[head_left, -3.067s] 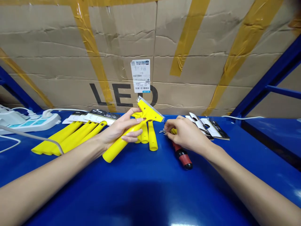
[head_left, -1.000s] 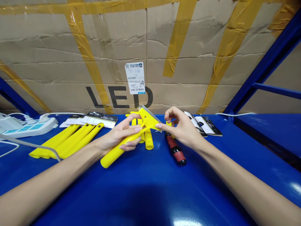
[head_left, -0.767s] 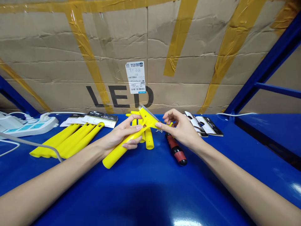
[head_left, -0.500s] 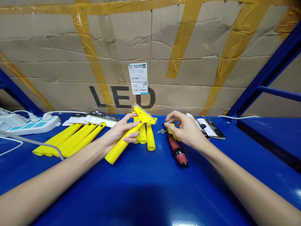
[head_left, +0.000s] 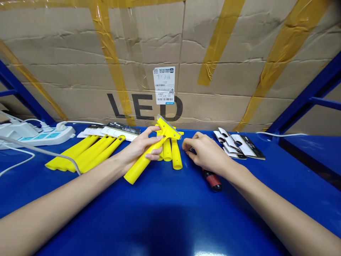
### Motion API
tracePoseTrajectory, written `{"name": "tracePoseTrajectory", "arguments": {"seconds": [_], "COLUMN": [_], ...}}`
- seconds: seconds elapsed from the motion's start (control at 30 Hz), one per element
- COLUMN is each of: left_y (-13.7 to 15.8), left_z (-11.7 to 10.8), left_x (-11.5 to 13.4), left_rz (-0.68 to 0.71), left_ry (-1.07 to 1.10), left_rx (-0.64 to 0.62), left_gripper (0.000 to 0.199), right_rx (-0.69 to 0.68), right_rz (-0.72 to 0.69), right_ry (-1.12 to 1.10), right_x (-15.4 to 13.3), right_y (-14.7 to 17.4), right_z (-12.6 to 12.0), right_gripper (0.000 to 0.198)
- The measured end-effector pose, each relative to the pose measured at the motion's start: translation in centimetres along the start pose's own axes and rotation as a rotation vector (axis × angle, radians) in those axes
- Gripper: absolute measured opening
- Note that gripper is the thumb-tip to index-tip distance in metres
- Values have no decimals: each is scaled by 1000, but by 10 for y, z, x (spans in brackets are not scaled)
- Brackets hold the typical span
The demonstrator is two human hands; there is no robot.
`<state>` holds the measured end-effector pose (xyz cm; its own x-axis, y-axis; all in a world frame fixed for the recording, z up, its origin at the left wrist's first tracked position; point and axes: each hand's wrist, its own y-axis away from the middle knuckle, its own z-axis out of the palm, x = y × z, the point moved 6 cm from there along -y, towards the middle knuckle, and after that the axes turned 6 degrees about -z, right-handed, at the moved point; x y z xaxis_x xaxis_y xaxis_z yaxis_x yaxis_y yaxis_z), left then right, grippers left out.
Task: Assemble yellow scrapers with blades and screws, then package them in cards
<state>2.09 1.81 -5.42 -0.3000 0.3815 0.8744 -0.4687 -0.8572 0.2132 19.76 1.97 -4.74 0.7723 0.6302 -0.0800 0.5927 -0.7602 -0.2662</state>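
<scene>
My left hand (head_left: pixel 137 151) is closed around the handle of a yellow scraper (head_left: pixel 140 164), which tilts with its head up and to the right. A clear strip lines the blade edge of the head. My right hand (head_left: pixel 209 151) is lowered onto the table with fingers curled together over a few small screws (head_left: pixel 192 150). Its fingertips are partly hidden, so what they pinch does not show. Under that hand lies a screwdriver (head_left: pixel 213 180) with a red and black handle, its front part covered. Several more yellow scrapers (head_left: pixel 177 156) rest behind the held one.
Flat yellow sleeves (head_left: pixel 87 156) with black and white cards (head_left: pixel 124 131) lie at left, beside a white power strip (head_left: pixel 64 133) and cables. Folded cards (head_left: pixel 247 145) sit at right. A large taped cardboard box (head_left: pixel 149 46) stands behind, between blue frame posts (head_left: pixel 306 90).
My right hand has moved down from above the screwdriver onto the screws, now covering most of both. My left hand keeps its hold on the scraper. The view has shifted slightly left.
</scene>
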Motion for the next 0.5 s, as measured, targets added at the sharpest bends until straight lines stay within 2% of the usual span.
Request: {"name": "tracePoseTrajectory", "arguments": {"seconds": [0.2,0.33,0.5], "left_y": [0,2,5], "left_z": [-2,4,15], "left_x": [-2,-4,-8], "left_rz": [-15,-33,-84], "left_ry": [20,29,16], "left_rx": [4,7,-12], "left_gripper": [29,26,24], "right_rx": [-75,48,172], "right_rz": [-29,-81,-35], "right_ry": [9,-150,-307], "right_x": [-6,-7,1], "right_y": [4,10,17], "right_z": [1,-15,-34], "right_gripper": [22,24,24]}}
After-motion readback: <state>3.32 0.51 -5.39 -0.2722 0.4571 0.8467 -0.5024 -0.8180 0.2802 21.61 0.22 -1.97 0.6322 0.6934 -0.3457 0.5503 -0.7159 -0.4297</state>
